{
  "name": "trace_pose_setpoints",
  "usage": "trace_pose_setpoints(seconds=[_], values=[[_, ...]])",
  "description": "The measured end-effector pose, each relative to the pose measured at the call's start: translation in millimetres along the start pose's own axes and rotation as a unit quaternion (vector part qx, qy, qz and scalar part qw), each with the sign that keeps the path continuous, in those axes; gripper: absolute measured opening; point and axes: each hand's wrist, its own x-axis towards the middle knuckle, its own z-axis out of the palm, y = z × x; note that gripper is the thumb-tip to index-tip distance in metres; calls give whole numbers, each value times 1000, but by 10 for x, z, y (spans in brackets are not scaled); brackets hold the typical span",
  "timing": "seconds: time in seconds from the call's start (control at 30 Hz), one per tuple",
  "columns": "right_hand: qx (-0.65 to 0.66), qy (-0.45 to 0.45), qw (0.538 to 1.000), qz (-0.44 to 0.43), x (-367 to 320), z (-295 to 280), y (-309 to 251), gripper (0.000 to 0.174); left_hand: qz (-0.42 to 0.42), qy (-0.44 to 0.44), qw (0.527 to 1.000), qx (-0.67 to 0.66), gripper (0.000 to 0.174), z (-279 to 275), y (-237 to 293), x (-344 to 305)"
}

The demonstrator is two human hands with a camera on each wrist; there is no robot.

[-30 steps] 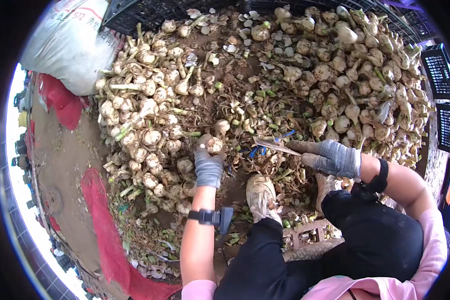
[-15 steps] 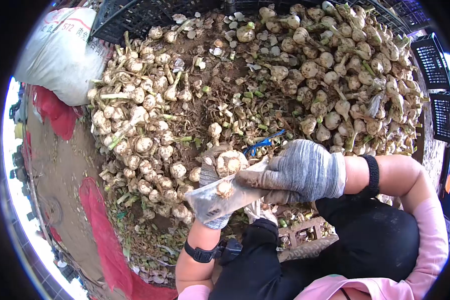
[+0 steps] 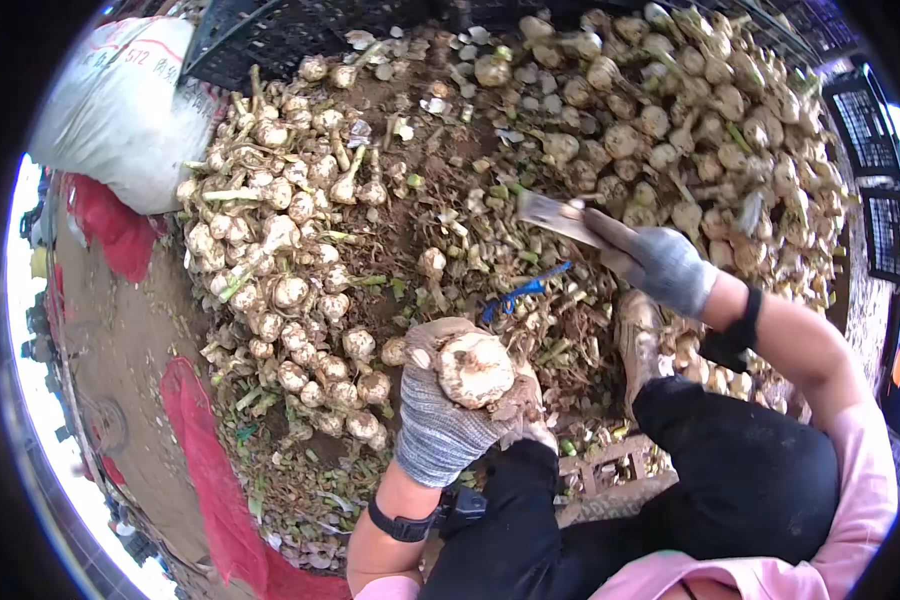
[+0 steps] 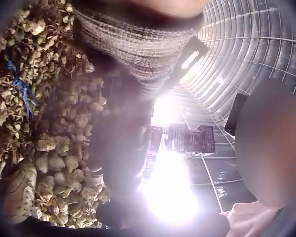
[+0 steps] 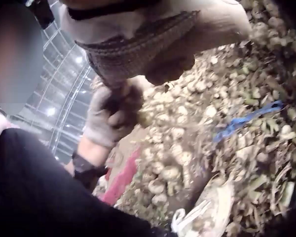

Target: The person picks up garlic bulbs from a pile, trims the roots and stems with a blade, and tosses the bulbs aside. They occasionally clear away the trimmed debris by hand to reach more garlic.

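Note:
My left hand (image 3: 444, 425), in a grey knitted glove, grips a large garlic bulb (image 3: 475, 370) in front of my left knee, its pale root face turned up. My right hand (image 3: 675, 270), gloved the same way, holds a broad-bladed knife (image 3: 560, 216) by its dark handle, out to the right and apart from the bulb. The blade points left over the trimmings. In the right wrist view, the right glove (image 5: 138, 49) fills the top and the left hand (image 5: 106, 116) shows beyond it. The left wrist view has the left glove's cuff (image 4: 138, 47), but its bulb is hidden.
A heap of garlic with stems (image 3: 290, 290) lies to the left, a larger heap (image 3: 710, 150) to the right. Cut leaves and a blue strip (image 3: 515, 295) lie between. Black crates (image 3: 260, 40), a white sack (image 3: 120, 110) and red netting (image 3: 205, 470) border the area.
My left hand has lifted the garlic bulb from beside the left heap towards my knees. My right hand brought the knife across to the bulb, then swung it back out right.

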Motion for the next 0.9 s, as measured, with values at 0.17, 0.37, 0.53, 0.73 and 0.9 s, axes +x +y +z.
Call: trace_pose_setpoints(seconds=[0.17,0.37,0.53,0.73,0.9], values=[[166,-78,981,-55,-227,-161,-211,53,188,-174,953,159,36,-146,-283,158],[305,-197,917,-165,-250,-239,-673,56,224,-265,900,263,35,-113,-184,195],[168,-211,963,11,-261,-412,-363,54,234,-229,854,404,38,-258,1,77],[295,-181,924,-162,-319,-237,-594,55,240,-261,863,359,32,-164,-220,165],[276,-217,910,-221,-169,-122,-777,55,293,-263,825,406,28,-58,-157,90]])
